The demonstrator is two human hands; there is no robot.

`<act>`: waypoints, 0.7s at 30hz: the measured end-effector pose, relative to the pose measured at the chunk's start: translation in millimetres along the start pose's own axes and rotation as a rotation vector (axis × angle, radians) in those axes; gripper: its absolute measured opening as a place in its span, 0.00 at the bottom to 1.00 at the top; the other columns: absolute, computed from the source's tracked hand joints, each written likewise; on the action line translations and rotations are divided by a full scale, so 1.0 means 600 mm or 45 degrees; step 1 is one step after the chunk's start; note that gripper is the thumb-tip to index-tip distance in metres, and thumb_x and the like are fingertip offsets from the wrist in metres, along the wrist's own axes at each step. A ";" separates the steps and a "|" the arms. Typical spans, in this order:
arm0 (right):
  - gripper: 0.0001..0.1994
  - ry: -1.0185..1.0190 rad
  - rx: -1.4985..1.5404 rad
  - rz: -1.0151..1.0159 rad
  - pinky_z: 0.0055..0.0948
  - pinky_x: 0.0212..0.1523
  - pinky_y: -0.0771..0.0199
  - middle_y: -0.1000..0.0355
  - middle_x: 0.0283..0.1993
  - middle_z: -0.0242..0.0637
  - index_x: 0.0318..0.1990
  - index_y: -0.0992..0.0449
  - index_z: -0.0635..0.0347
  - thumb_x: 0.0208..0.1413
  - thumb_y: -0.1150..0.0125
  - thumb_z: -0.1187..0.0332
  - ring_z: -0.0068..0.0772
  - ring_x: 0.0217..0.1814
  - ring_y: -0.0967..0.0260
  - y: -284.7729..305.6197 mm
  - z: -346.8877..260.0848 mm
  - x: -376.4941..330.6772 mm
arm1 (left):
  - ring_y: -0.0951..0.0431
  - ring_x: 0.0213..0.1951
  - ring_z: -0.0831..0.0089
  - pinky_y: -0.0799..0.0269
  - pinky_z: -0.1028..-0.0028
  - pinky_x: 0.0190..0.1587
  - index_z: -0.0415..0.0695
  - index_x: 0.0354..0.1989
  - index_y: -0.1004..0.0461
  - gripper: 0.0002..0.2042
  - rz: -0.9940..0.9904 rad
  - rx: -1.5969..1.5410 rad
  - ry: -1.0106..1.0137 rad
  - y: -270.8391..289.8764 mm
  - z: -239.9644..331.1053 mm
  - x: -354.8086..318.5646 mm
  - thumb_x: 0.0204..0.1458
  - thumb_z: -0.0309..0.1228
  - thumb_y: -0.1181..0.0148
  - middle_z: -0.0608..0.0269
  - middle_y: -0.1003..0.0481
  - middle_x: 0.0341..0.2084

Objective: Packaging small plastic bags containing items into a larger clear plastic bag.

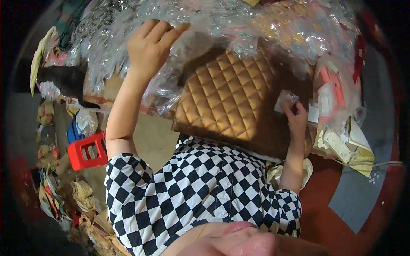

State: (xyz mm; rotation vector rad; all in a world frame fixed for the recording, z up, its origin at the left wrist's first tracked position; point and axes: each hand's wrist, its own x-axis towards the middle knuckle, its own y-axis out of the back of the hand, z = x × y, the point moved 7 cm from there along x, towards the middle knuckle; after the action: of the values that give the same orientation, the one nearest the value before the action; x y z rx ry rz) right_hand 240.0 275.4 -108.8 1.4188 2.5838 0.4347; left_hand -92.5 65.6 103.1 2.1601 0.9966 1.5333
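Observation:
My right hand (pixel 295 118) pinches a small clear plastic bag (pixel 285 100) over the right side of a brown quilted cushion (pixel 226 94). Small silvery bits show in the bag, too small to name. My left hand (pixel 150 46) is raised above a wide heap of clear plastic packets (pixel 111 40) at the far left. Its index finger stretches out to the right and the others bend forward, apart from one another. Nothing shows in this hand; its thumb is hidden.
A clear bag with pink-red pieces (pixel 331 91) lies right of the cushion, near a small white card (pixel 313 114) and yellowish papers (pixel 356 149). At left stand a red plastic stool (pixel 87 151) and a dark, tail-ended shape (pixel 64 81). Crumpled brown scraps (pixel 83 192) lie below.

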 end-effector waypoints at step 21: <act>0.15 0.775 -0.571 -0.568 0.33 0.31 0.24 0.22 0.32 0.42 0.37 0.20 0.61 0.52 0.34 0.57 0.36 0.30 0.23 -0.135 -0.328 0.014 | 0.29 0.55 0.52 0.31 0.60 0.54 0.42 0.38 0.21 0.10 -0.612 -1.546 0.302 -0.046 0.216 -0.016 0.46 0.18 0.39 0.54 0.26 0.51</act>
State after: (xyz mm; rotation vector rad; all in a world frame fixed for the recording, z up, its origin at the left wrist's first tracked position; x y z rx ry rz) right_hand 116.4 207.4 50.6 0.5919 2.8410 1.4307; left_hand 14.5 96.6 30.8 0.8481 0.3611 1.5263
